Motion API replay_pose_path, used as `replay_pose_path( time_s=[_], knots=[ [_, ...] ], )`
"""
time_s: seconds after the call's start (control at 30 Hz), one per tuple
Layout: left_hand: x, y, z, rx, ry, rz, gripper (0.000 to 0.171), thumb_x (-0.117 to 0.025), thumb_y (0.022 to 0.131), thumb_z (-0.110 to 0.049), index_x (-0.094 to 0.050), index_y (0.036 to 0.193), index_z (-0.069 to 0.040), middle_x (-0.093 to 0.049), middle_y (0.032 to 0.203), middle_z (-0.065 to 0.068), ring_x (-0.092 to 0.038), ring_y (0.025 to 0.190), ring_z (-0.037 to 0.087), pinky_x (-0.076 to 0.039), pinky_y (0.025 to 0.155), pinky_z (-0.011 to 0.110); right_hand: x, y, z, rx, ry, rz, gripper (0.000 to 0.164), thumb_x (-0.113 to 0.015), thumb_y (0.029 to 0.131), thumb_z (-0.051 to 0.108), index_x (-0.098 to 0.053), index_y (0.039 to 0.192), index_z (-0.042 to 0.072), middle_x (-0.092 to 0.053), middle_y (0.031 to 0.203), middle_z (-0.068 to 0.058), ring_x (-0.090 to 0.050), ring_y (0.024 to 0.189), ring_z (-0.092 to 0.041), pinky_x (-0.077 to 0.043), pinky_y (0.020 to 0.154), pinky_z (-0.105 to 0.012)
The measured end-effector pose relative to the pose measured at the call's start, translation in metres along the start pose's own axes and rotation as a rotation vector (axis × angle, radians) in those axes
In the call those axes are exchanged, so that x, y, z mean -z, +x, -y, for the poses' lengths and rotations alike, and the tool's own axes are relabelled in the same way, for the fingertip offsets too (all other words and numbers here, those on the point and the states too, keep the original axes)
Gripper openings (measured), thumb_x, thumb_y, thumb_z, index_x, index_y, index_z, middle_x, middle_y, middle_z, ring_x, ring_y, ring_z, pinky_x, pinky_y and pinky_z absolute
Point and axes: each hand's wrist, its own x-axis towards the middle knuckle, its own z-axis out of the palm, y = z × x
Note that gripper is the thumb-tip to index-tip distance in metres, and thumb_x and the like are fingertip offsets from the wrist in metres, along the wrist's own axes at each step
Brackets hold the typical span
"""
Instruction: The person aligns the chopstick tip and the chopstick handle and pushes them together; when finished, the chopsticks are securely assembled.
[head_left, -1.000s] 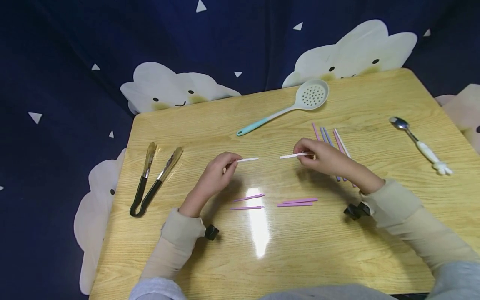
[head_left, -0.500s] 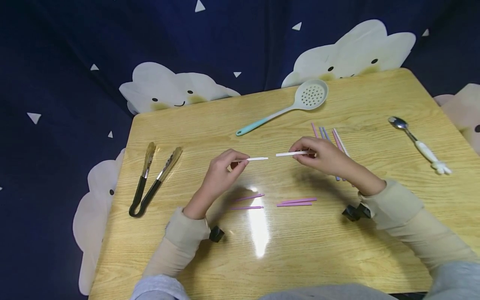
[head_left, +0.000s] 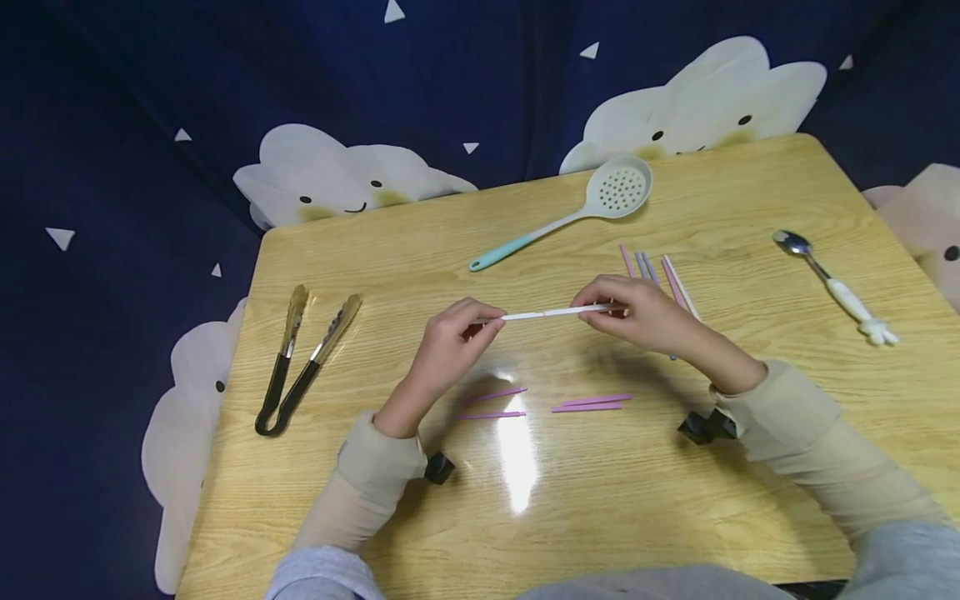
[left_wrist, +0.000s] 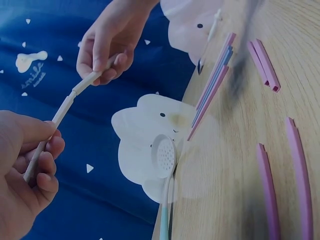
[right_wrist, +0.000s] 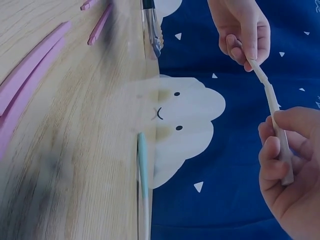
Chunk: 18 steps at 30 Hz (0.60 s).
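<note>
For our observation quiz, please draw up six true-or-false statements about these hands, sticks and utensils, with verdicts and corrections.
1. The left hand grips a white stick, and the right hand grips another. True.
2. A clear gap separates those two held sticks. False: their ends meet.
3. On the table, the tongs lie left of the left hand and the metal spoon right of the right hand. True.
4. The tongs have white handles. False: black.
5. A skimmer with a turquoise handle lies beyond the held sticks. True.
6. All the sticks lying on the table are pink. False: blue sticks lie there too.
</note>
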Motion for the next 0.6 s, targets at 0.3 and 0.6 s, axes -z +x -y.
replay_pose_path(
  time_s=[0.3,0.6],
  knots=[
    [-0.0034,0.0004,-0.0023,-0.047,0.027,-0.022,0.006,-0.063,0.082,-0.003,-0.066,0.086,0.0,-0.06,0.073,0.005,-0.045,0.056,0.008,-0.039,0.05,0.018,-0.002,-0.0005,0.0017,0.002,-0.005,-0.01,0.015,-0.063,0.077,-0.007,-0.064,0.085,0.006,-0.059,0.076,0.004,-0.046,0.061,-0.003,-0.042,0.053,-0.017],
    [-0.0059,0.0021,-0.0071,-0.062,-0.019,-0.036,0.005,-0.064,0.08,0.0,-0.066,0.084,0.001,-0.062,0.075,0.008,-0.046,0.055,0.008,-0.041,0.05,0.017,-0.0043,0.0003,0.0086,0.058,0.025,-0.071,0.02,-0.065,0.073,-0.012,-0.063,0.08,0.006,-0.058,0.073,0.003,-0.046,0.061,-0.002,-0.04,0.052,-0.013]
  ],
)
